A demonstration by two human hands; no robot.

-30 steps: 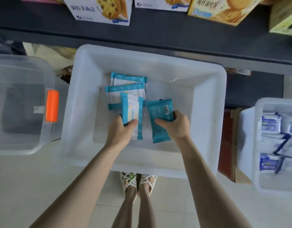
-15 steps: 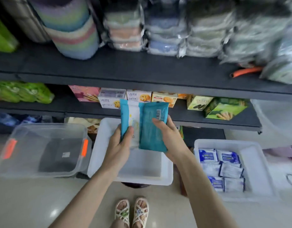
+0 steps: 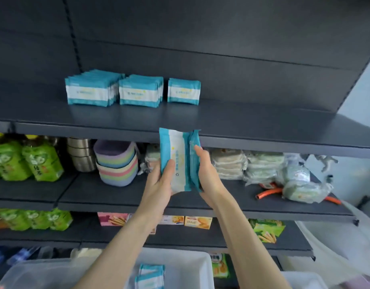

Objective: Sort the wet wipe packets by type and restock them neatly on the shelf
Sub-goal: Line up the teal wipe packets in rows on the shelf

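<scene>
I hold two teal-and-white wet wipe packets upright, pressed together, just below the front edge of the top shelf (image 3: 242, 122). My left hand (image 3: 160, 184) grips the front packet (image 3: 176, 159), whose white face shows. My right hand (image 3: 207, 174) grips the second packet (image 3: 193, 155), of which only the teal edge shows. On the top shelf stand three rows of the same packets: a left row (image 3: 88, 91), a middle row (image 3: 140, 92) and a single packet on the right (image 3: 183, 91). More packets (image 3: 150, 276) lie in the white bin (image 3: 192, 265) below.
The shelf below holds green pouches (image 3: 40, 161), stacked pastel bowls (image 3: 117, 163), metal cups (image 3: 81, 155) and bagged cloths (image 3: 263, 165). Biscuit boxes (image 3: 197, 222) line the lower shelf. A clear tub (image 3: 34, 274) stands at bottom left.
Both hands lifted the two packets out of the white bin, brought them together and raised them to the top shelf's edge. My view tilted up from the bin to the shelves.
</scene>
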